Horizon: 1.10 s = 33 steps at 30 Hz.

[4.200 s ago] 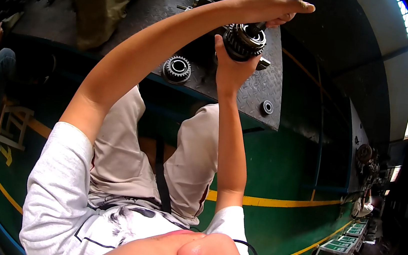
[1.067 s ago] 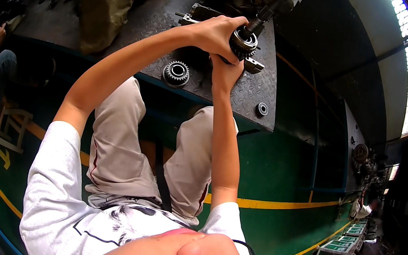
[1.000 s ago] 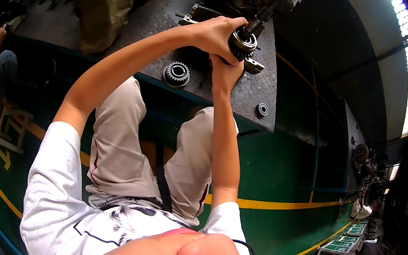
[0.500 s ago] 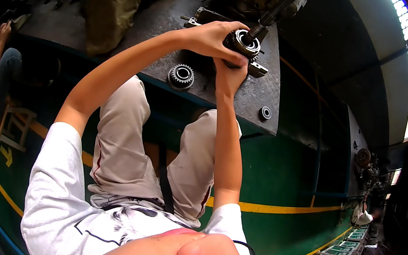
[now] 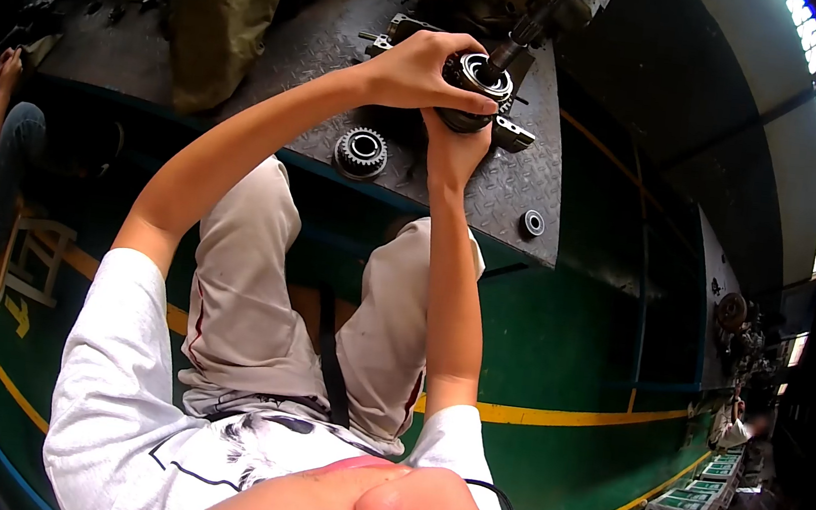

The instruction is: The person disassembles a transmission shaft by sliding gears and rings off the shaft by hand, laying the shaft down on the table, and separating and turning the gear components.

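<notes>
Gear assembly (image 5: 484,87) is held above the counter (image 5: 512,184) at the splined shaft's (image 5: 527,29) near end, left hand (image 5: 425,72) wrapped round its side, right hand (image 5: 458,150) gripping beneath, apparently being worked on that shaft, the next move calling for careful alignment.

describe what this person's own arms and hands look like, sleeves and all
The left hand and right hand are ungloved, with no watch or band showing at either wrist. Both arms are bare up to the short, loose, whitish sleeves, which show no printed markings.
</notes>
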Each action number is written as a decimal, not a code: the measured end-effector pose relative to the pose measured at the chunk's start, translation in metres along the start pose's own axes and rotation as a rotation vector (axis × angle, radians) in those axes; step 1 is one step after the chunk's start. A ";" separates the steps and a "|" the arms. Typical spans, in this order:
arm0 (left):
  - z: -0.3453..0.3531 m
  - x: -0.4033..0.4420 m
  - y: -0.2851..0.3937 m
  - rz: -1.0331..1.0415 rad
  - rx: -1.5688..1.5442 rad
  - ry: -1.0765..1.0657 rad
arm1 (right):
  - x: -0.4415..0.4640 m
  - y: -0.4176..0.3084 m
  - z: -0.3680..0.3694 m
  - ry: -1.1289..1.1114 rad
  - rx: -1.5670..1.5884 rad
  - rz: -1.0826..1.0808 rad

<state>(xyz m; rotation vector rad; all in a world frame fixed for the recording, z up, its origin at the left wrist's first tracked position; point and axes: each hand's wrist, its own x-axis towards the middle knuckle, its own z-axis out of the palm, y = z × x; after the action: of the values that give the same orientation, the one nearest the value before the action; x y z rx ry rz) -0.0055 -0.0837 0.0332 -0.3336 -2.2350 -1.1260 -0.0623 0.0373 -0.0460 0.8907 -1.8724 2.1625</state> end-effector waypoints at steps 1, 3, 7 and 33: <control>-0.001 0.000 0.001 -0.002 0.002 -0.001 | 0.000 0.000 0.001 0.010 -0.002 -0.003; -0.001 0.000 0.002 -0.042 -0.015 -0.017 | 0.000 0.001 0.002 0.016 0.010 -0.016; -0.001 0.000 0.000 -0.021 0.117 -0.098 | 0.001 0.006 0.002 0.023 -0.016 -0.068; 0.000 0.021 0.018 0.016 0.074 0.030 | 0.002 0.009 0.000 0.072 -0.002 -0.029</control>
<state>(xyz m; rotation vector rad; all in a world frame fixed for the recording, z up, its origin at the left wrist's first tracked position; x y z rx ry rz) -0.0140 -0.0734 0.0578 -0.3011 -2.2372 -1.0301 -0.0679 0.0347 -0.0533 0.8224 -1.8171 2.1453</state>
